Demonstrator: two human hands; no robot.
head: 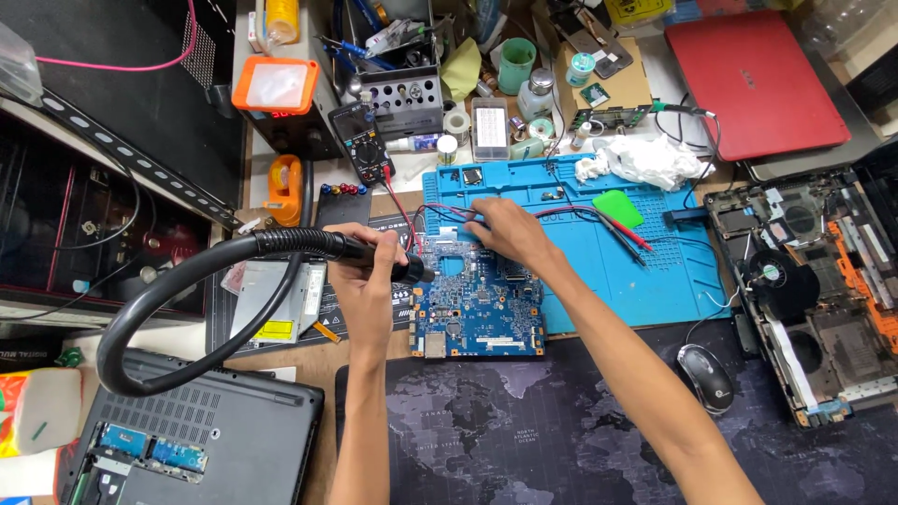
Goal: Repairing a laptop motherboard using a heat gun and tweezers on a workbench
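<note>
Blue rectangular circuit board (479, 309) lies at the near-left edge of the blue silicone work mat (655, 271), partly on the dark desk pad w/ a map print (524, 430). I've got my left hand (367, 281) clamped round the black hot-air handle w/ ribbed hose (309, 245), nozzle at the board's top-left corner. My right hand (505, 229) rests fingers-down on the board's far edge, near the red and black probe leads (grip there I can't tell).

2 bare forearms and hands (369, 290), no sleeves, gloves or rings visible
</note>
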